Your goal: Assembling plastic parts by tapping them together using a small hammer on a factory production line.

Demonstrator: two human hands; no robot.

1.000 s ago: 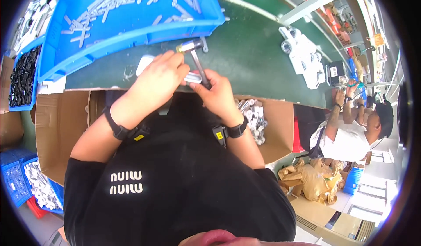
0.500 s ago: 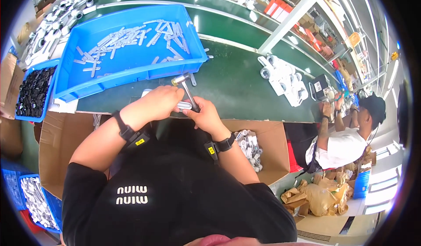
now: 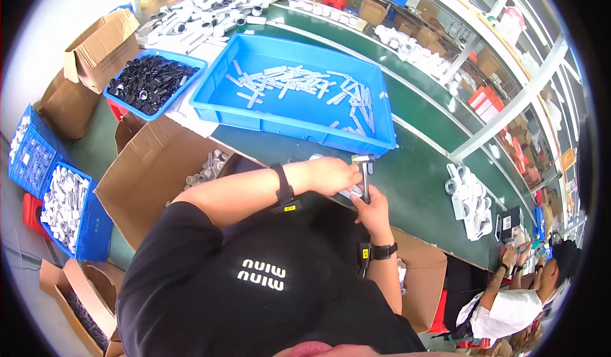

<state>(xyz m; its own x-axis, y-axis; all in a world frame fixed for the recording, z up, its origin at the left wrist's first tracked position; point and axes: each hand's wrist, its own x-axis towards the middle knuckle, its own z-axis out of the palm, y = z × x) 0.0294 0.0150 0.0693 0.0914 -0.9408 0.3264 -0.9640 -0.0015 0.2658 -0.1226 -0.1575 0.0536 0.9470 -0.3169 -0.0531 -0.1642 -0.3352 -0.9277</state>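
A small hammer (image 3: 365,160) with a metal head stands nearly upright at the table edge, its dark grip inside my right hand (image 3: 375,213), whose fingers wrap round it. Close to the hammer head is my left hand (image 3: 334,175), bent over with its fingers drawn together; what they pinch is hidden. Below my left fingers, beside the right hand, a pale rounded part (image 3: 349,192) shows in part. Another whitish piece peeks out behind the left hand.
A blue tray (image 3: 289,129) of clear strips lies beyond my hands on the green table (image 3: 420,185). Left of it stands a blue bin of black parts (image 3: 149,83). White fittings (image 3: 470,201) lie to the right, near a co-worker (image 3: 509,312). Open cardboard boxes (image 3: 149,178) flank me below.
The view has swung left, so the tray, table and hands sit farther right and lower. The hammer now stands more upright. Both hands remain close together by the table edge.
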